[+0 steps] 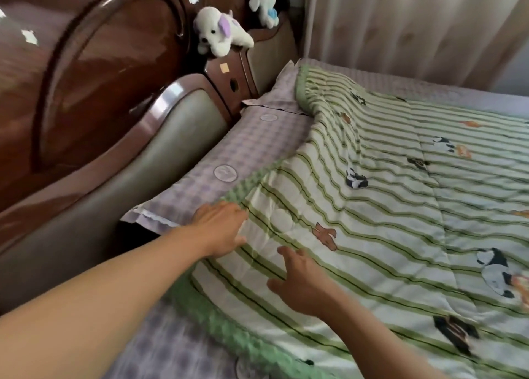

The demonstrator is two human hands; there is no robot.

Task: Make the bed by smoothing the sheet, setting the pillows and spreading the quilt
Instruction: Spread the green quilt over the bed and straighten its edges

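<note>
A green-striped quilt with panda prints lies spread over the bed. Its green top edge overlaps two lilac checked pillows, a near pillow and a far pillow, lined up along the headboard. My left hand rests at the quilt's top edge beside the near pillow, fingers curled on the fabric. My right hand lies flat on the quilt with fingers spread. A lilac sheet shows at the near side below the quilt.
A glossy brown wooden headboard with padded panels runs along the left. Two white plush toys, a plush dog and a plush rabbit, sit on top of it. Pale curtains hang behind the far side of the bed.
</note>
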